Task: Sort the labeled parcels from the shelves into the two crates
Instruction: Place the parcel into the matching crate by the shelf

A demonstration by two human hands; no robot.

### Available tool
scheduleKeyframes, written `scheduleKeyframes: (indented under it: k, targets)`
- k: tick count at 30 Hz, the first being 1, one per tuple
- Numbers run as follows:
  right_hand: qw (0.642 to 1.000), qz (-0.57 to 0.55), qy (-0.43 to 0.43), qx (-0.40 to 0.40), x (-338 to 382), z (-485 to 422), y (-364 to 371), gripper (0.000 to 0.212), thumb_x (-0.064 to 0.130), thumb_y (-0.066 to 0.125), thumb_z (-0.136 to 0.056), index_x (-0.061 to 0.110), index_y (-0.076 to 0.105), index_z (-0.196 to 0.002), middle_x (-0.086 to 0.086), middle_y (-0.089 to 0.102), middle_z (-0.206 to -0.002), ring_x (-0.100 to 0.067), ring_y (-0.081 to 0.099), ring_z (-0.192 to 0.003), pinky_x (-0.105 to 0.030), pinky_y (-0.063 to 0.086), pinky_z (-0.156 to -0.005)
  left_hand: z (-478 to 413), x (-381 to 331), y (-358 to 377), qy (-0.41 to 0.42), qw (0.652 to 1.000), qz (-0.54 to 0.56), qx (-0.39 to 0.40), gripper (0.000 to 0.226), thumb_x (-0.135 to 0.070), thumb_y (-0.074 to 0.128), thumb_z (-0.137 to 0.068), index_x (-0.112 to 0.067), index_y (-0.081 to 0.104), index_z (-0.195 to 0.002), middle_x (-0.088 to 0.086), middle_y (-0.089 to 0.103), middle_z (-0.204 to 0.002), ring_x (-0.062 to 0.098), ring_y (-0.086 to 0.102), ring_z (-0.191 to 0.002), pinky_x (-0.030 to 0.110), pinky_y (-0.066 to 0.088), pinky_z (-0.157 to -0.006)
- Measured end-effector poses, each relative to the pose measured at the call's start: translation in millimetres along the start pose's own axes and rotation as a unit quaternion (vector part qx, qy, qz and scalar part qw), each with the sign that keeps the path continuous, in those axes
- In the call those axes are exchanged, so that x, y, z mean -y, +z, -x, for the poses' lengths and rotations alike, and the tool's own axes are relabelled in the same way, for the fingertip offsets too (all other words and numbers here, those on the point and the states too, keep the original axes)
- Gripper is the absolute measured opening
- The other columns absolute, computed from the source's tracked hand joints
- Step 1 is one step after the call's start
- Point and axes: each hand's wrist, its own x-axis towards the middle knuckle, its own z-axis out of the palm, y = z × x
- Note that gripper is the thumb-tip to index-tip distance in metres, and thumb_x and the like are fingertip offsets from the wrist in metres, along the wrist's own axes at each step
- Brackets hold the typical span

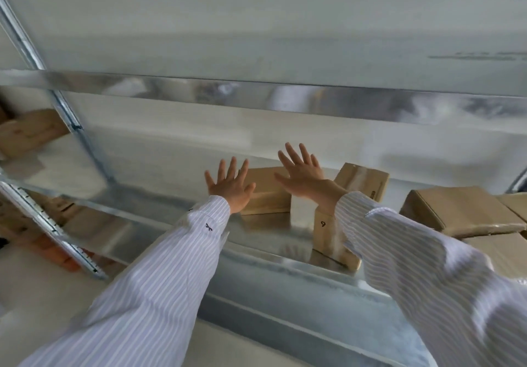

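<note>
Both my arms reach into a metal shelf [273,264]. My left hand [229,182] is spread flat with straight fingers, just left of a tan cardboard parcel [266,192] lying at the back. My right hand [301,174] is also spread, hovering over that parcel's right end. Below my right wrist stands a narrow upright parcel [328,238] marked with a handwritten 9. Another tan parcel [362,179] leans behind my right forearm. Neither hand holds anything. No crate is in view.
More tan parcels [462,212] are stacked at the right of the same shelf. The upper shelf's metal beam [256,92] runs across above my hands. A slanted upright post [74,121] stands at the left, with further cardboard boxes [25,132] beyond it.
</note>
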Motion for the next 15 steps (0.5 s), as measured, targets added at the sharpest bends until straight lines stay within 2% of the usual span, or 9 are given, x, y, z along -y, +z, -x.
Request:
scheduleKeyframes:
  k: [5, 7, 9, 12, 15]
  targets:
    - [0.999, -0.009, 0.046, 0.008, 22, -29, 28, 0.067, 0.055, 0.022, -0.098, 0.026, -0.003, -0.153, 0.002, -0.02, -0.158, -0.025, -0.022, -0.144, -0.045, -0.007, -0.118, -47, 39, 13, 0.022, 0.999, 0.004, 0.041, 0.061, -0.053, 0.012, -0.099, -0.032, -0.018, -0.147, -0.001, -0.023, -0.156, 0.025, -0.019, -0.144, 0.055, -0.008, -0.112]
    - [0.998, -0.017, 0.062, 0.015, 26, -35, 36, 0.065, 0.054, 0.02, -0.099, 0.026, -0.002, -0.153, 0.001, -0.02, -0.158, -0.026, -0.022, -0.144, -0.045, -0.006, -0.119, -59, 45, 19, 0.017, 0.996, 0.051, 0.071, 0.062, -0.053, 0.015, -0.099, -0.033, -0.017, -0.147, -0.001, -0.022, -0.156, 0.025, -0.016, -0.145, 0.056, -0.005, -0.113]
    - [0.994, -0.039, 0.093, 0.031, 29, -42, 47, 0.061, 0.052, 0.017, -0.1, 0.026, 0.001, -0.153, 0.0, -0.02, -0.158, -0.027, -0.022, -0.144, -0.046, -0.005, -0.118, -72, 46, 26, 0.012, 0.985, 0.143, 0.097, 0.064, -0.052, 0.02, -0.099, -0.03, -0.016, -0.148, 0.002, -0.02, -0.157, 0.027, -0.008, -0.146, 0.054, -0.001, -0.113]
    - [0.983, -0.091, 0.157, 0.034, 26, -50, 59, 0.056, 0.049, 0.015, -0.101, 0.028, 0.005, -0.153, -0.002, -0.019, -0.158, -0.032, -0.02, -0.143, -0.047, -0.004, -0.117, -93, 41, 36, -0.009, 0.929, 0.344, 0.137, 0.072, -0.044, 0.03, -0.1, -0.019, -0.017, -0.148, 0.009, -0.013, -0.158, 0.028, 0.002, -0.146, 0.044, 0.009, -0.116]
    - [0.956, -0.19, 0.221, 0.029, 25, -58, 66, 0.054, 0.045, 0.018, -0.102, 0.03, 0.004, -0.152, -0.005, -0.014, -0.159, -0.038, -0.005, -0.145, -0.05, 0.008, -0.116, -109, 40, 40, -0.058, 0.865, 0.457, 0.199, 0.079, -0.043, 0.037, -0.099, -0.02, -0.021, -0.147, 0.005, 0.006, -0.159, 0.029, 0.024, -0.141, 0.045, 0.032, -0.109]
